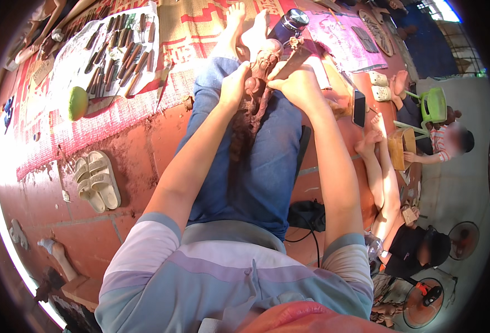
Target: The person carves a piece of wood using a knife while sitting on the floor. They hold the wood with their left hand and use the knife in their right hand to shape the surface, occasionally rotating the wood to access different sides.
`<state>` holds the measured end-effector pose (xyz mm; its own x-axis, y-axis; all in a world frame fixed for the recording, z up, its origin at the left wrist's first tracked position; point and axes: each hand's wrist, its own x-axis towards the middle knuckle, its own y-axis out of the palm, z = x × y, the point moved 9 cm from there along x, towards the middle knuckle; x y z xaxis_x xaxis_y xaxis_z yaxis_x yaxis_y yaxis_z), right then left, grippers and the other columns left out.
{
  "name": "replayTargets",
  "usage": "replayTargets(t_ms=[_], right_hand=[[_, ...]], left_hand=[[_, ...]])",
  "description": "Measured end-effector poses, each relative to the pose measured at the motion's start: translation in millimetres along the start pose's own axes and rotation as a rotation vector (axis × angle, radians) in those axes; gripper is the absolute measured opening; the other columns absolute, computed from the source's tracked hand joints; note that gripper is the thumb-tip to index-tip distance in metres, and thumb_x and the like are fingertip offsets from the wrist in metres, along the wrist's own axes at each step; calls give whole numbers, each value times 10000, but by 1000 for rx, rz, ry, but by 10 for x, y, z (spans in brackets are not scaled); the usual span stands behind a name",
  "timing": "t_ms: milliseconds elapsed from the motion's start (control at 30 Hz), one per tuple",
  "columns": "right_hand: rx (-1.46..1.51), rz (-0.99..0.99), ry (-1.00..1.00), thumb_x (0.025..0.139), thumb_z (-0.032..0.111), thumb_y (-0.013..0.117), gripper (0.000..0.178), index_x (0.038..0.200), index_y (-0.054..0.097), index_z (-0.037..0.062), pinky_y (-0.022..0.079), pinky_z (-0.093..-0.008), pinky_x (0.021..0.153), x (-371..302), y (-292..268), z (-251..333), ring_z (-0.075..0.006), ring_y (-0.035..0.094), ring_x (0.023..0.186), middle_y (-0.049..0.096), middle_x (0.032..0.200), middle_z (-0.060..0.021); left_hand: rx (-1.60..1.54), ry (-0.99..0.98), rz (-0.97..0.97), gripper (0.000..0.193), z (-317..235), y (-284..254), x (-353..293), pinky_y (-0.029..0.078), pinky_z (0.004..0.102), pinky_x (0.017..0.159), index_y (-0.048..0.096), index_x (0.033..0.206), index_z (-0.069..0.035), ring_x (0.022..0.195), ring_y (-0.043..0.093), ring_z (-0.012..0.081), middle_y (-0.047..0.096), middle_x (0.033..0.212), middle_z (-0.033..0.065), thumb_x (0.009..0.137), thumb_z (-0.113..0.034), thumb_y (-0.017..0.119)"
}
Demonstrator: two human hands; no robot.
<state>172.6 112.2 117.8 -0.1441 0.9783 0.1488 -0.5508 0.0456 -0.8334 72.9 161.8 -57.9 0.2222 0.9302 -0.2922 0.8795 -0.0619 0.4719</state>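
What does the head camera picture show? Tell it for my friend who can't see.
A person sitting on a red tiled floor holds a brown wood carving on their lap, left hand and right hand both gripping its top. Carving tools lie on a mat to the left, with sandals nearby.

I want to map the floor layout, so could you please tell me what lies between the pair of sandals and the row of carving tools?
In the head view, a green fruit lies on the pink mat between the sandals and the carving tools.

A reddish-brown carved wooden figure [254, 94], long and knobbly, lies lengthwise along the person's jean-clad lap, its top end towards the feet.
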Motion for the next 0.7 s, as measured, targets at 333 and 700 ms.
replayTargets(t_ms=[333,700], right_hand=[[-12,-30,-11,684,145,705,140,775,682,42,504,-328,690,-22,55,14,-256,649,732,666,751,-134],[75,-120,-14,683,117,695,121,765,671,30,505,-323,671,-123,-33,38,-229,652,717,673,768,-92]], left_hand=[[8,-70,-23,432,-21,8,-68,424,251,850,625,1131,19,944,561,114,645,1070,68,897,-343,589],[64,85,-55,454,-94,-13,-64,408,260,898,614,1166,3,1012,558,131,649,1090,86,895,-360,580]])
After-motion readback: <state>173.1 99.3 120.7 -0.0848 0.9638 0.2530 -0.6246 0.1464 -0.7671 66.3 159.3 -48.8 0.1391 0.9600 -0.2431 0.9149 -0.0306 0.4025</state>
